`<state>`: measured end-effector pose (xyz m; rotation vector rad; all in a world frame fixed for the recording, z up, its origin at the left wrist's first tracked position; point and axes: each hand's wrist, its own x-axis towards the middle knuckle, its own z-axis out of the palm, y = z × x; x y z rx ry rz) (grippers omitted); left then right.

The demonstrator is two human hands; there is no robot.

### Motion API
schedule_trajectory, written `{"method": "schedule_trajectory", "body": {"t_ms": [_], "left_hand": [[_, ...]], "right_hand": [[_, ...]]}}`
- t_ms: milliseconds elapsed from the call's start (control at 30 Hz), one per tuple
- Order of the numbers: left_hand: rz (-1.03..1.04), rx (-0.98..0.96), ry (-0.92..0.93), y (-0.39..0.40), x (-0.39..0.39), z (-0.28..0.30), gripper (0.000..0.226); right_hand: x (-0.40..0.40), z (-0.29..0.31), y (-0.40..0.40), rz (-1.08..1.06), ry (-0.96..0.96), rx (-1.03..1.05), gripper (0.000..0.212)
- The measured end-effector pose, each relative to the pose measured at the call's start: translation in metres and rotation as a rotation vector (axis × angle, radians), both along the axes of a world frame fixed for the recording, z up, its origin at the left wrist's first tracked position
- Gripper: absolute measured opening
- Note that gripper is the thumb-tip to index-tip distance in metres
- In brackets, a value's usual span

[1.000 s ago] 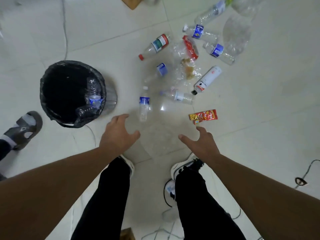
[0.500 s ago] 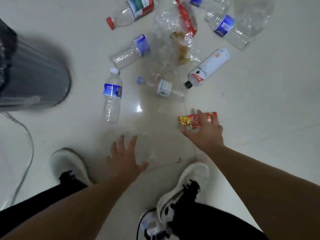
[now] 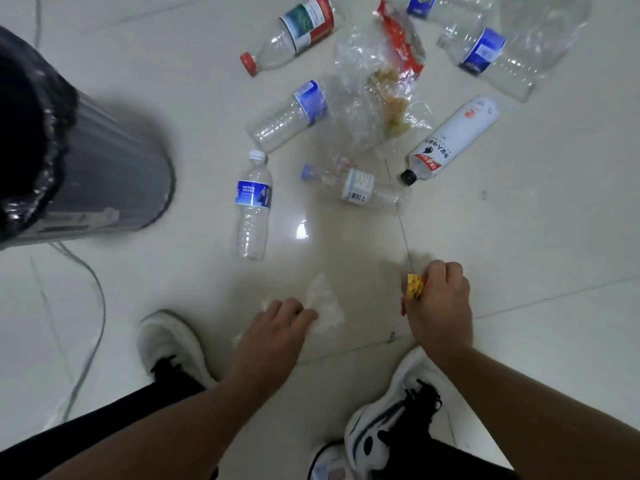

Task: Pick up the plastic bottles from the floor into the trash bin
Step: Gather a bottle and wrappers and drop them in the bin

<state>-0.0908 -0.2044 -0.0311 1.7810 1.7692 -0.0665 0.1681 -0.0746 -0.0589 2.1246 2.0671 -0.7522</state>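
Several plastic bottles lie on the pale tiled floor: a blue-labelled bottle (image 3: pixel 252 206) nearest me, a clear one (image 3: pixel 289 117) behind it, a red-capped bottle (image 3: pixel 294 31), a small bottle (image 3: pixel 353 187) and a white bottle (image 3: pixel 450 140). The grey trash bin (image 3: pixel 104 174) with a black liner stands at the left. My right hand (image 3: pixel 438 306) is closed around a red and yellow snack wrapper (image 3: pixel 414 285). My left hand (image 3: pixel 277 330) is closed on a clear plastic sheet (image 3: pixel 323 303) on the floor.
A crumpled clear bag with food scraps (image 3: pixel 381 98) and more blue-labelled bottles (image 3: pixel 485 53) lie at the back right. A grey cable (image 3: pixel 93 306) runs along the floor by the bin. My white shoes (image 3: pixel 169 344) stand just behind my hands.
My right hand has closed on the snack wrapper and lifted it off the floor. My left hand has dropped onto the clear plastic sheet and gripped it. The camera has moved lower.
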Motion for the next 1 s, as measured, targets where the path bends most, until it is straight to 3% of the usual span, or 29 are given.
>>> {"method": "schedule_trajectory", "body": {"t_ms": [67, 267, 467, 633, 1000], "left_hand": [[0.012, 0.035, 0.011, 0.015, -0.006, 0.052, 0.031], [0.336, 0.033, 0.119, 0.054, -0.033, 0.193, 0.021], [0.772, -0.072, 0.118, 0.085, -0.055, 0.275, 0.041], [0.827, -0.092, 0.045, 0.112, -0.075, 0.294, 0.05], [0.84, -0.205, -0.066, 0.135, -0.129, 0.267, 0.049]], "right_hand": [[-0.01, 0.048, 0.004, 0.018, 0.029, 0.014, 0.038], [-0.041, 0.203, 0.041, 0.036, 0.157, -0.088, 0.042], [-0.071, 0.307, 0.087, 0.127, 0.224, -0.132, 0.047], [-0.085, 0.333, 0.107, 0.21, 0.166, -0.107, 0.047], [-0.143, 0.315, 0.11, 0.178, 0.083, -0.132, 0.043]]}}
